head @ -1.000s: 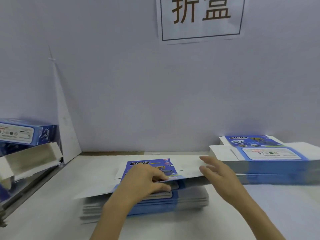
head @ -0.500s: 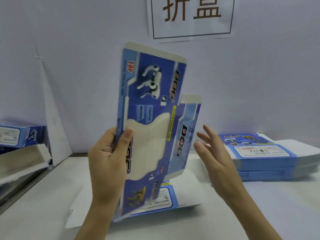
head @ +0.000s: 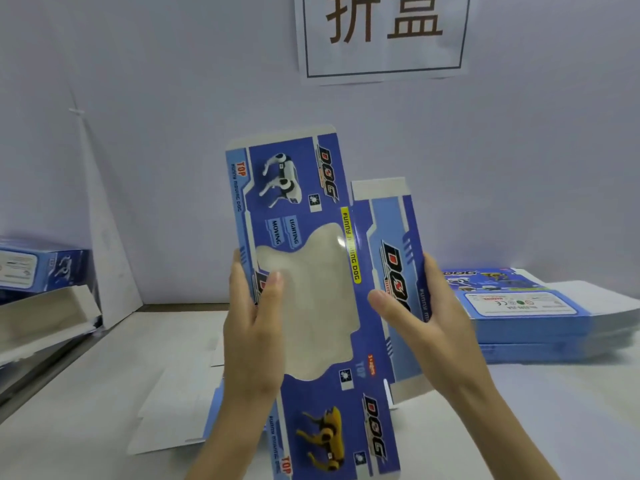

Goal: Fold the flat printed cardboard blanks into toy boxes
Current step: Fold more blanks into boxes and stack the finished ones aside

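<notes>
The printed blank [head: 304,188] is held upright between the hands, over the table [head: 69,427]; its left edge is pinched by the left hand [head: 254,337], thumb on the clear window [head: 318,306]; its right panel is clamped by the right hand [head: 429,327], thumb in front; below, a flat stack [head: 166,424] is seen; farther right, a second stack [head: 533,323]; far left, folded boxes [head: 41,271]; behind, a wall sign [head: 381,32].

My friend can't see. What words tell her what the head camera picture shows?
A person's left hand and right hand hold up a flat blue cardboard blank printed with toy dogs, above a white table. More flat blanks lie stacked at the right, and a paper sign hangs on the wall.
</notes>
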`<state>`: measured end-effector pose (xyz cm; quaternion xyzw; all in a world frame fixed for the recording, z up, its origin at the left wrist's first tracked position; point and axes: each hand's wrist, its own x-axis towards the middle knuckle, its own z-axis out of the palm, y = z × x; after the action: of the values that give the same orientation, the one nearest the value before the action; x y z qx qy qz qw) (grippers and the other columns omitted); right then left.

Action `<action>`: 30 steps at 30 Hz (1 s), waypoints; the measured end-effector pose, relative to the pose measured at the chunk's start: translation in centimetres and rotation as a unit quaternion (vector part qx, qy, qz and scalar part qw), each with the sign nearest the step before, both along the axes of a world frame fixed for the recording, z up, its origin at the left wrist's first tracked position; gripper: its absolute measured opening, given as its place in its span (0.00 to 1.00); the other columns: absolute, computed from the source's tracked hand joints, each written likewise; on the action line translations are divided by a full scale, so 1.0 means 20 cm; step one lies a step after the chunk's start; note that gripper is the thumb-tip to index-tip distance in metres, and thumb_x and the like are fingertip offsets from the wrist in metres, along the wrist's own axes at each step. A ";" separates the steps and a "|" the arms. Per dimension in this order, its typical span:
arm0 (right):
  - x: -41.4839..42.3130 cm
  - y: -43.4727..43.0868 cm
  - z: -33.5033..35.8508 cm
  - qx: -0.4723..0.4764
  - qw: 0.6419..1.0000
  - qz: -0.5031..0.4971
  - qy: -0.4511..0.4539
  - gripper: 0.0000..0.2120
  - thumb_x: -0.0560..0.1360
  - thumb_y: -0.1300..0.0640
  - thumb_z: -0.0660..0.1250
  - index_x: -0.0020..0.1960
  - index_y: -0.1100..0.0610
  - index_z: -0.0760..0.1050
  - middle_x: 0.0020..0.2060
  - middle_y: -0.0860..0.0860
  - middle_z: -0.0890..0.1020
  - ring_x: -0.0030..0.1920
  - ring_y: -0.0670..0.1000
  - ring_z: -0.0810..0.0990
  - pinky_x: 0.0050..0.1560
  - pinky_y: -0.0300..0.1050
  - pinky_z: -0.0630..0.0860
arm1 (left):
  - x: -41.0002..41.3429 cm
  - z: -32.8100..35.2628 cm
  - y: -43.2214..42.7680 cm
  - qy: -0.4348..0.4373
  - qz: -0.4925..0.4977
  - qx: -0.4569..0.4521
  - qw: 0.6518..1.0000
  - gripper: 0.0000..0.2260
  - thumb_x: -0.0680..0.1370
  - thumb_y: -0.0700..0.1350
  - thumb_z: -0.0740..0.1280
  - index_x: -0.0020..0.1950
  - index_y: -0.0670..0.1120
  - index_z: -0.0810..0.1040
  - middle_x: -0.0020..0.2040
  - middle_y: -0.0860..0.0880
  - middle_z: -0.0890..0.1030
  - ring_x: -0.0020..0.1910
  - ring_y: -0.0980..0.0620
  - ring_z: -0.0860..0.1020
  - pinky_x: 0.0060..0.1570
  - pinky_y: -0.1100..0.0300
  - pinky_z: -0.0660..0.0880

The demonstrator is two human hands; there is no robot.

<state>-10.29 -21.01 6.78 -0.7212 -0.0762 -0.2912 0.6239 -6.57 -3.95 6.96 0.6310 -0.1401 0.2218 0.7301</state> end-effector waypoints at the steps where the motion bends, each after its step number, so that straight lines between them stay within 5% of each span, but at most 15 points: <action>1: 0.00 0.02 0.00 0.002 1.000 0.021 0.011 0.31 0.63 0.39 0.72 0.64 0.42 0.69 0.52 0.42 0.81 0.52 0.44 0.82 0.40 0.39 0.81 | 0.00 -0.01 -0.01 0.006 -0.006 0.000 1.000 0.21 0.80 0.52 0.59 0.74 0.55 0.63 0.61 0.54 0.78 0.57 0.54 0.78 0.48 0.57 0.80; 6: -0.02 0.15 -0.04 0.001 0.982 0.172 0.078 0.31 0.61 0.37 0.71 0.62 0.43 0.74 0.53 0.44 0.83 0.51 0.47 0.84 0.45 0.39 0.80 | 0.00 -0.05 -0.08 0.050 -0.108 0.035 0.992 0.28 0.74 0.60 0.57 0.75 0.63 0.57 0.63 0.59 0.76 0.59 0.53 0.78 0.43 0.63 0.80; 8: -0.01 0.14 -0.04 0.006 0.988 0.142 0.065 0.22 0.64 0.39 0.71 0.56 0.44 0.79 0.52 0.46 0.83 0.50 0.47 0.83 0.46 0.40 0.79 | 0.02 -0.04 -0.04 0.054 -0.162 0.038 0.985 0.27 0.76 0.57 0.58 0.75 0.59 0.61 0.64 0.54 0.77 0.59 0.53 0.79 0.44 0.62 0.80; 11: 0.00 0.06 -0.01 0.115 0.977 0.162 0.082 0.06 0.71 0.47 0.72 0.44 0.48 0.84 0.38 0.51 0.86 0.37 0.51 0.85 0.33 0.39 0.79 | 0.09 -0.01 0.08 0.080 -0.165 0.019 0.983 0.33 0.68 0.61 0.69 0.72 0.58 0.66 0.60 0.54 0.81 0.54 0.53 0.82 0.45 0.58 0.81; 13: 0.00 0.01 -0.01 0.151 0.966 0.179 0.106 0.08 0.71 0.47 0.68 0.39 0.48 0.84 0.32 0.51 0.84 0.30 0.50 0.84 0.26 0.38 0.76 | 0.11 0.00 0.14 0.120 -0.181 0.040 0.975 0.40 0.58 0.64 0.78 0.66 0.55 0.69 0.54 0.50 0.83 0.49 0.49 0.84 0.40 0.57 0.81; 15: 0.02 -0.03 -0.02 0.161 0.964 0.173 0.119 0.11 0.71 0.47 0.66 0.44 0.51 0.84 0.37 0.53 0.86 0.34 0.53 0.85 0.28 0.40 0.78 | 0.12 -0.01 0.16 0.144 -0.183 0.080 0.969 0.44 0.50 0.67 0.79 0.61 0.51 0.73 0.50 0.49 0.85 0.47 0.47 0.84 0.40 0.54 0.81; 20: 0.05 -0.08 -0.06 0.168 0.965 0.143 0.145 0.20 0.67 0.47 0.69 0.53 0.57 0.77 0.43 0.58 0.86 0.38 0.58 0.86 0.30 0.44 0.80 | 0.16 -0.04 0.19 0.123 -0.145 0.037 0.981 0.26 0.59 0.53 0.76 0.55 0.49 0.77 0.46 0.45 0.86 0.42 0.44 0.85 0.33 0.54 0.81; 30: 0.05 -0.13 -0.07 0.140 0.973 0.119 0.142 0.23 0.64 0.45 0.73 0.54 0.57 0.78 0.47 0.58 0.85 0.45 0.62 0.85 0.44 0.57 0.81 | 0.11 -0.02 0.17 0.107 -0.179 0.051 0.977 0.27 0.61 0.53 0.75 0.59 0.51 0.75 0.49 0.46 0.85 0.45 0.44 0.85 0.37 0.50 0.82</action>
<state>-9.29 -23.55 5.43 -0.6462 -0.0309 -0.1172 0.7535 -4.28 -0.63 6.46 0.6524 -0.1831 0.0116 0.7353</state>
